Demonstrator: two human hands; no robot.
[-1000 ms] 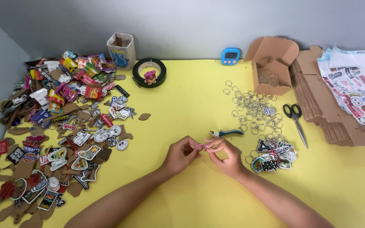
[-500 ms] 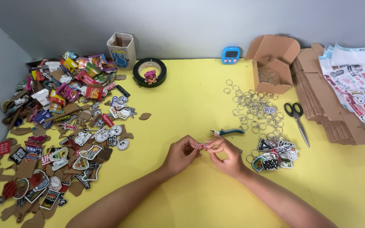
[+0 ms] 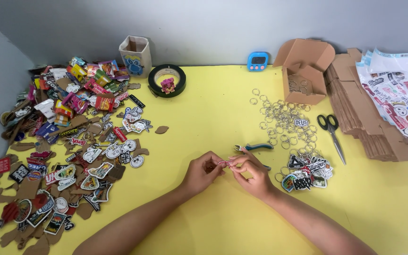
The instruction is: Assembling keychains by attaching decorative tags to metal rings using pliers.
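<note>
Yellow table (image 3: 213,118), grey wall (image 3: 213,23), hands (image 3: 230,171) pinching charm (image 3: 225,163)

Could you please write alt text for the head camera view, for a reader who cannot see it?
Over a yellow table, the left hand and right hand pinch a small pink charm between them. Pliers and loose metal rings lie beyond the right hand; a heap of colourful charms covers the left side.

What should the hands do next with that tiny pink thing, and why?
Probably add a metal ring to it. The left hand and right hand pinch the small pink charm between their fingertips over the yellow table; loose rings and pliers lie just past the right hand, and finished charms sit beside it.
</note>
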